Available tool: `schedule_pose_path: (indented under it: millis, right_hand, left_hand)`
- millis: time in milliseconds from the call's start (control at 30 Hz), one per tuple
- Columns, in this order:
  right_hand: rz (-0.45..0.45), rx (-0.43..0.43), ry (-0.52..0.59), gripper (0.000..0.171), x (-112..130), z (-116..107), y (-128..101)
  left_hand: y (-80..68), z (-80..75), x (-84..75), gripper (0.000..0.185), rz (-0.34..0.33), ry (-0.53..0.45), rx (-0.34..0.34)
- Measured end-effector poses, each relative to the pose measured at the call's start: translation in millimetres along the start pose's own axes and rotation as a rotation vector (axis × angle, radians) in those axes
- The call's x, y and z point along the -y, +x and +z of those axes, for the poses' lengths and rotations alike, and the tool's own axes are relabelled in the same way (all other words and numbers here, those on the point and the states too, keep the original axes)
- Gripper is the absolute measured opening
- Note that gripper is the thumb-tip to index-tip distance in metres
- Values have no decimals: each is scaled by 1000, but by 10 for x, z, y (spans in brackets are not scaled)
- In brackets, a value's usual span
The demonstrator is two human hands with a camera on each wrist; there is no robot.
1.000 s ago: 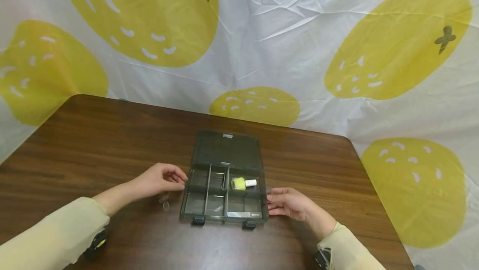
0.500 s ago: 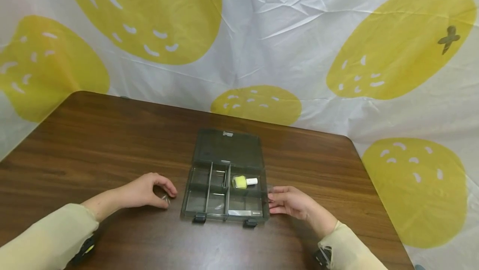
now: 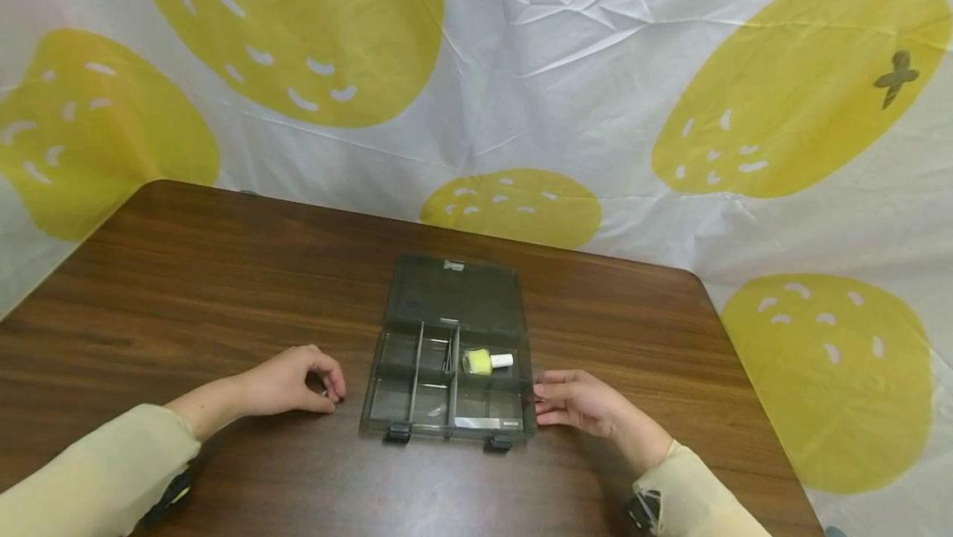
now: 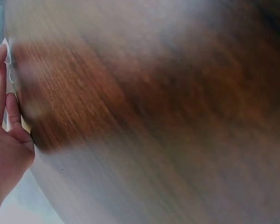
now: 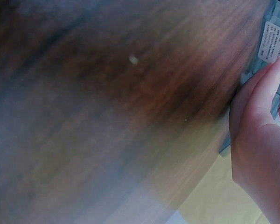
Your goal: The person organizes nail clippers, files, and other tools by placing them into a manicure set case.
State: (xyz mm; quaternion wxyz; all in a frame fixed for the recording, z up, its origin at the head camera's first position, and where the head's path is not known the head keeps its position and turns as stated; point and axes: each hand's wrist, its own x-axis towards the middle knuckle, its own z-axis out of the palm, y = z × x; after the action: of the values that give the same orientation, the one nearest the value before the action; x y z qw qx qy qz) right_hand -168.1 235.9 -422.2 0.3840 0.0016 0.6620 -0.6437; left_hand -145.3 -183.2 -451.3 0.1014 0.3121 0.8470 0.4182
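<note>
My left hand (image 3: 286, 382) hovers low over the table left of the box, pinching a small clear piece (image 4: 9, 58) between thumb and fingertips. Its kind does not show. A smoky, see-through organizer box (image 3: 435, 392) lies with its lid (image 3: 456, 293) folded back. Yellow nail polish (image 3: 477, 361) with a white cap rests on its side in the back right compartment. At the box's right wall are the fingertips of my right hand (image 3: 577, 405), fingers only slightly bent. In the right wrist view, one fingertip overlaps a white printed label (image 5: 273, 43).
The front right compartment holds a silvery flat strip (image 3: 478, 423). Thin metal pieces (image 3: 447, 357) stand in the back middle one, and a small clear bit (image 3: 434, 412) lies in the front middle one. Behind the brown table (image 3: 246, 272) hangs a fruit-print cloth (image 3: 521, 82).
My left hand has moved away from the box's left edge, down and to the left, and taken hold of the clear piece on the table. The right hand stays at the box.
</note>
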Motion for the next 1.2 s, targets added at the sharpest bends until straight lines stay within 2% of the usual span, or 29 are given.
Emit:
schedule_pose_path:
  millis: [233, 600, 800, 900, 1200]
  right_hand:
    - [-4, 6, 4, 10, 3, -3, -1]
    - [-16, 23, 2, 16, 11, -5, -3]
    - [-14, 21, -2, 24, 9, -3, -4]
    - [-11, 19, -2, 25, 7, -4, -4]
    - [-8, 14, -6, 26, 6, 0, -6]
  left_hand:
    - [12, -15, -5, 7, -19, -92, 20]
    - [16, -26, -27, 6, -9, 53, 10]
    - [25, -46, -49, 5, -19, 35, 0]
    - [39, -75, -69, 5, -38, 2, -4]
    - [108, -158, -134, 13, -123, -191, 31]
